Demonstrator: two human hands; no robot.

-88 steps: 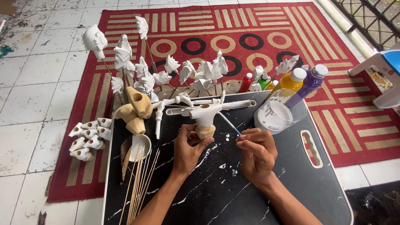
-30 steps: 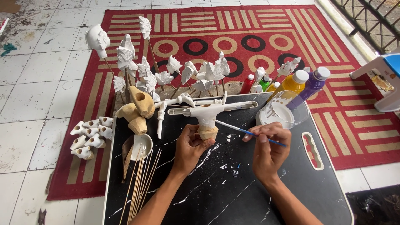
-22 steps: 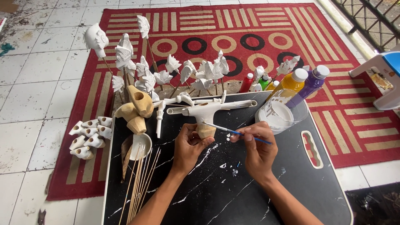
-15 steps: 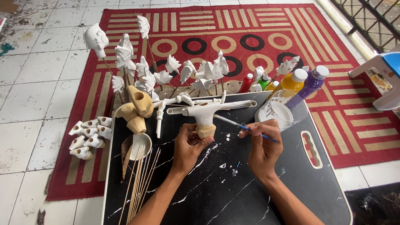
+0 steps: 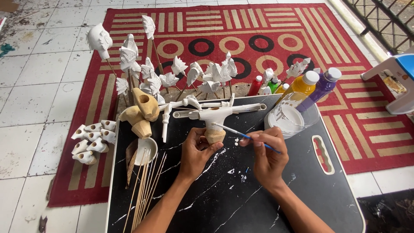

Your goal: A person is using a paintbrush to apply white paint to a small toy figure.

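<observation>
Head view: right hand [image 5: 268, 156] brushes figure [image 5: 214, 125] mid-board [image 5: 302, 198], left hand [image 5: 196, 151] gripping.

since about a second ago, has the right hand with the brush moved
Yes. The right hand with the brush has shifted left, away from the clear paint cup, toward the wooden figure.

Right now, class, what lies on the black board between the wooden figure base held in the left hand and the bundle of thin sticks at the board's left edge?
In the head view, only bare black board with white paint streaks lies between the wooden figure base in the left hand and the sticks.
</observation>
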